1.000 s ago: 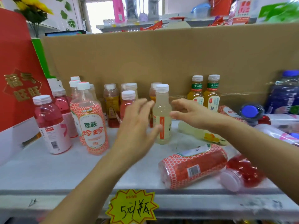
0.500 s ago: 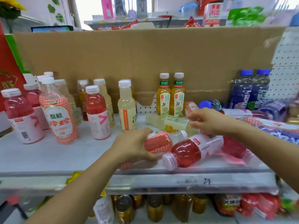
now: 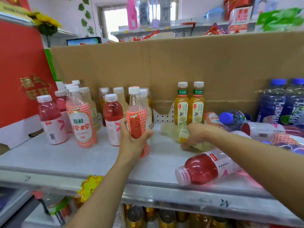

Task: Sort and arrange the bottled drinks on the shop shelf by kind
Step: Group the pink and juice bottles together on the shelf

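Observation:
My left hand [image 3: 131, 139] grips a lychee bottle [image 3: 136, 116] with a red-and-white scale-pattern label and holds it upright above the middle of the shelf [image 3: 82, 158]. A matching lychee bottle [image 3: 81, 120] stands at the left among red drink bottles [image 3: 49, 119]. My right hand [image 3: 195, 134] curls over a pale yellow bottle [image 3: 174, 131] that lies on its side. A red drink bottle [image 3: 205, 168] lies near the front edge, cap to the left. Two yellow tea bottles [image 3: 189, 106] stand at the back.
A cardboard sheet [image 3: 164, 66] backs the shelf. Blue bottles [image 3: 279, 102] stand at the right, with more bottles lying in a heap [image 3: 263, 130] below them. A red box [image 3: 18, 71] walls the left end. Cans [image 3: 148, 216] fill the lower shelf. A yellow price tag [image 3: 88, 186] hangs on the front rail.
My left hand has lifted the lying lychee bottle from the shelf and turned it upright. My right hand moved left and down onto the lying yellow bottle.

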A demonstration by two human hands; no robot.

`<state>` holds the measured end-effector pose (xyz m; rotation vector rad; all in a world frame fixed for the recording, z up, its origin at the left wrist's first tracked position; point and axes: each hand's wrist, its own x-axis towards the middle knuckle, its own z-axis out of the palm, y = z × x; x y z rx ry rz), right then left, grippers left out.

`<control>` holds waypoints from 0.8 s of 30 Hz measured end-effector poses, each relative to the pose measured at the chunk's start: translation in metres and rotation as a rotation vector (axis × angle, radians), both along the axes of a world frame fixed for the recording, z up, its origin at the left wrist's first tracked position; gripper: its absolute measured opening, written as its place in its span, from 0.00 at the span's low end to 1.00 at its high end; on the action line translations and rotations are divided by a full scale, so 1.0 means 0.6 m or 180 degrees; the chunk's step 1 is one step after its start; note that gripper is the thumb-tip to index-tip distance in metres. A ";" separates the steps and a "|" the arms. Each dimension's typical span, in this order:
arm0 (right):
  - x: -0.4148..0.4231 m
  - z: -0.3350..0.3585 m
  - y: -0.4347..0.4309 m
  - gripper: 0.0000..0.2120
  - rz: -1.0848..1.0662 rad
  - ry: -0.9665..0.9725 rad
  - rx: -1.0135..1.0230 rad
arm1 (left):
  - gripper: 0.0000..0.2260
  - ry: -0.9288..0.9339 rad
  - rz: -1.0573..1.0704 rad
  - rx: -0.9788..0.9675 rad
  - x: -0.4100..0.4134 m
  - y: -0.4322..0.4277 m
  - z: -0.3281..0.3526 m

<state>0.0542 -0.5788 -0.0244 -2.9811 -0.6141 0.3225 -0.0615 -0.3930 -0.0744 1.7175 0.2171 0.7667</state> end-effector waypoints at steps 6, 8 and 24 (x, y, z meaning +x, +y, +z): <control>0.023 0.000 0.028 0.32 -0.0128 0.0126 0.0414 | 0.36 0.0090 -0.0182 -0.0020 0.017 0.045 -0.004; 0.029 0.010 0.030 0.33 -0.0198 0.0182 0.0800 | 0.37 0.0117 -0.0240 -0.0003 0.019 0.057 -0.003; 0.028 0.004 0.084 0.34 0.0124 0.0777 0.3029 | 0.36 0.0065 -0.0141 -0.0016 0.033 0.066 -0.013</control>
